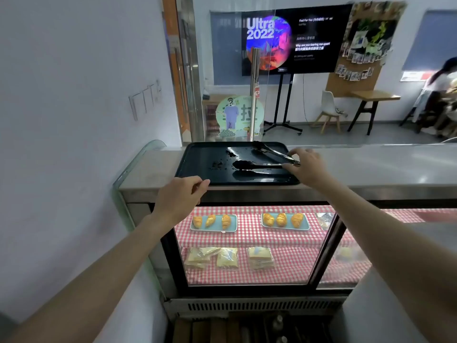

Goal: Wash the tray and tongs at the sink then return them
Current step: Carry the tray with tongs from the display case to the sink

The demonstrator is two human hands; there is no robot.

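Note:
A black tray lies on top of the display case, with dark crumbs scattered near its middle. Metal tongs with black tips rest on the tray's right half, arms spread apart. My right hand is at the tray's right edge, fingers pinching the hinge end of the tongs. My left hand is at the tray's near left corner, thumb and fingers closed on its rim.
The steel counter top runs to the right. Below, a glass display case holds croissants on blue plates and wrapped sandwiches on checked cloth. A white wall stands close on the left. A glass pane and post rise behind the tray.

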